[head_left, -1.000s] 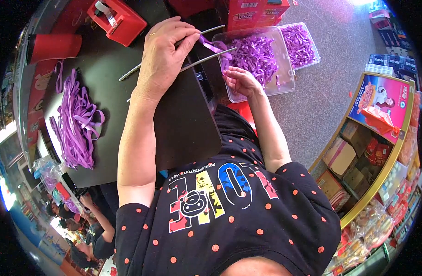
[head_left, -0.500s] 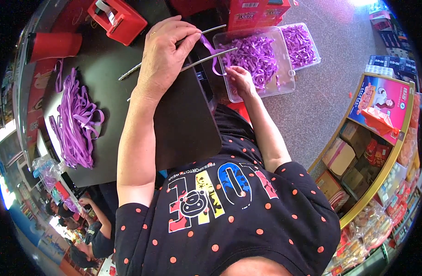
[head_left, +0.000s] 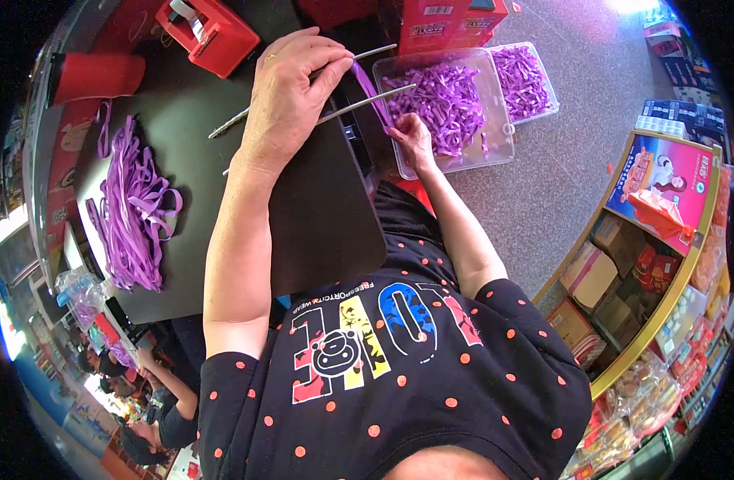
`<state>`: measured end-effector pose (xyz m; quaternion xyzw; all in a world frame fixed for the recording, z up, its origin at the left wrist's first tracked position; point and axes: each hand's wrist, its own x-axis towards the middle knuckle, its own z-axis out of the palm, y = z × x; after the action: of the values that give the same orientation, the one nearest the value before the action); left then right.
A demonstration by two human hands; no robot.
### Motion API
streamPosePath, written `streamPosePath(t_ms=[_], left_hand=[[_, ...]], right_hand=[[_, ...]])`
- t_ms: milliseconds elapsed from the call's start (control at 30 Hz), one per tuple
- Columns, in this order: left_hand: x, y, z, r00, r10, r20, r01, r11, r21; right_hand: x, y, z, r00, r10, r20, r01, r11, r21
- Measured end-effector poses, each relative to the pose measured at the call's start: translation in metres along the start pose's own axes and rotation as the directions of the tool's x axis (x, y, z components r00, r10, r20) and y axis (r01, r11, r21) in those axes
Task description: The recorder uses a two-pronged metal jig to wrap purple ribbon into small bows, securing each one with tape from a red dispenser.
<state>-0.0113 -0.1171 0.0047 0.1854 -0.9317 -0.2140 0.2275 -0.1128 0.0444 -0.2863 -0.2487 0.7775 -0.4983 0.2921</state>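
My left hand (head_left: 295,88) is closed over the table's right side, thumb and fingertips pinching one end of a purple ribbon (head_left: 372,90). Two thin metal rods (head_left: 363,103) run under this hand and stick out past the table edge. From the left fingertips the ribbon slants down to my right hand (head_left: 415,142), which pinches its lower part at the near-left corner of a clear plastic box (head_left: 501,156). Inside that box lie many short purple ribbon pieces (head_left: 443,104). How the ribbon passes the rods is partly hidden by my left hand.
A heap of long purple ribbons (head_left: 131,212) lies on the left of the dark table (head_left: 323,216). Beyond stands a red tape dispenser (head_left: 211,40). Red cartons (head_left: 431,32) and a second ribbon box (head_left: 554,104) adjoin the first. A shelf (head_left: 623,336) is at right; people sit lower left.
My right hand has shifted slightly to the left. The ribbon, curved and slack before, now runs straighter between the hands. My left hand has hardly moved.
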Motion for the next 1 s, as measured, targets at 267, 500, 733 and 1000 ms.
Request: streamPosePath(t_ms=[267,500,733,1000], left_hand=[[0.002,-0.002,0.001,0.998,0.028,-0.050,-0.031,0.998,-0.052],[0.002,-0.001,0.001,0.999,0.025,-0.027,-0.026,0.999,-0.040],[-0.002,-0.006,0.003,0.999,0.008,-0.035,-0.009,1.000,-0.021],[0.002,-0.021,0.007,0.998,0.057,-0.008,-0.057,0.998,0.000]], right_hand=[[-0.018,0.002,-0.013,0.868,-0.496,-0.028,0.488,0.862,-0.137],[-0.038,0.012,-0.029,0.809,-0.581,0.087,0.586,0.787,-0.193],[-0.090,-0.008,-0.075,0.788,-0.562,0.252,0.613,0.759,-0.220],[-0.172,-0.097,-0.139,0.544,-0.722,0.428,0.838,0.488,-0.242]])
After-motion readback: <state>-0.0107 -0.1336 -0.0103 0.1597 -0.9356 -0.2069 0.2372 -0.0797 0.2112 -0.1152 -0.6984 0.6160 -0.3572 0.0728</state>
